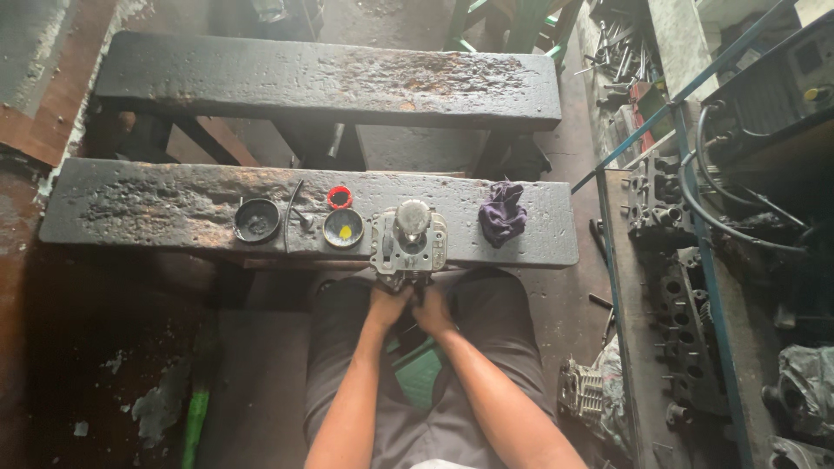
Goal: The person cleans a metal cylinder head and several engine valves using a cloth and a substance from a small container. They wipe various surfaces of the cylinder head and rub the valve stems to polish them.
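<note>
A cast grey metal engine part (pixel 408 243) is being gripped at the oily desk (pixel 174 204) edge by left hand (pixel 388 304) and right hand (pixel 432 311), grips curled tight.

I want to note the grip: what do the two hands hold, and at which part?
Both the left hand and the right hand grip the grey metal engine part at its near, lower edge; the fingers are too small to tell apart.

Beyond the hands: two blackened, rust-stained benches (pixel 330 82). Stained concrete floor (pixel 104 373) below; cluttered metal rack (pixel 686 287) to the right.
</note>
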